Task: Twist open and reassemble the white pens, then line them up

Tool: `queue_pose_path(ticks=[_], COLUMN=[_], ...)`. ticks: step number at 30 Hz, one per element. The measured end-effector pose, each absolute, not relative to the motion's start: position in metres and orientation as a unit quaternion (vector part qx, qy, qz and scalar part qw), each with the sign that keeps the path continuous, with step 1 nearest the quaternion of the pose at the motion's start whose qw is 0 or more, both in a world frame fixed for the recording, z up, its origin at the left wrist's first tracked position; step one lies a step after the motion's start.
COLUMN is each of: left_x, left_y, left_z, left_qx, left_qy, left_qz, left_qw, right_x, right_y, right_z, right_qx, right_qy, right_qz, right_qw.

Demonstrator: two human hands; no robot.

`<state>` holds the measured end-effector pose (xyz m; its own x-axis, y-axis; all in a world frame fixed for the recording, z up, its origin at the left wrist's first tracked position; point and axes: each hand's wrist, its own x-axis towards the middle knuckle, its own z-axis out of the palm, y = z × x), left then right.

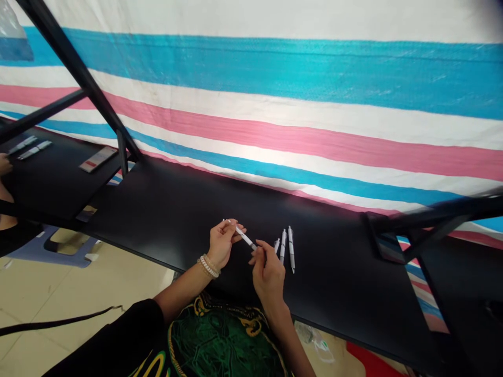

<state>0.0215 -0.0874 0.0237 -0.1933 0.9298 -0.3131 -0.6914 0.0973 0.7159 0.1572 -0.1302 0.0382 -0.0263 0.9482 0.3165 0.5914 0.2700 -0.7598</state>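
Note:
Between my two hands is a white pen [245, 238] with a grey grip end, held slanting over the black table. My left hand [222, 242], with pale coiled bands [208, 266] at its wrist, pinches the pen's upper end. At the grey lower end, the fingers of my right hand [269, 269] close on it. Several similar pens [291, 246] lie on the table just right of my right hand, partly hidden by it.
The black table [188, 209] runs along a striped sheet [275, 141]. Dark metal bars [78, 68] rise at left, with others [424, 225] at right. At far left are a phone [98, 158], pens [34, 150] and another person's hand [4, 164]. A stool [58, 248] stands below.

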Motion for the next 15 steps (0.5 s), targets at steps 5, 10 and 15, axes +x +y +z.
queue_pose_path(ticks=[5, 10, 15], left_x=[0.0197, 0.0185, 0.0196], left_y=[-0.0864, -0.0867, -0.0880], left_z=[0.0228, 0.0243, 0.0264], left_qx=[0.139, 0.138, 0.142], left_qy=[0.413, 0.417, 0.417], left_qz=[0.664, 0.667, 0.669], left_qw=[0.607, 0.602, 0.599], right_x=[0.1573, 0.1578, 0.1598], right_y=[-0.1283, -0.1292, -0.1315], right_z=[0.0383, 0.0393, 0.0422], right_qx=[-0.548, -0.566, -0.575], right_qy=[-0.671, -0.626, -0.610], right_qz=[0.235, 0.301, 0.325], right_qw=[0.441, 0.444, 0.438])
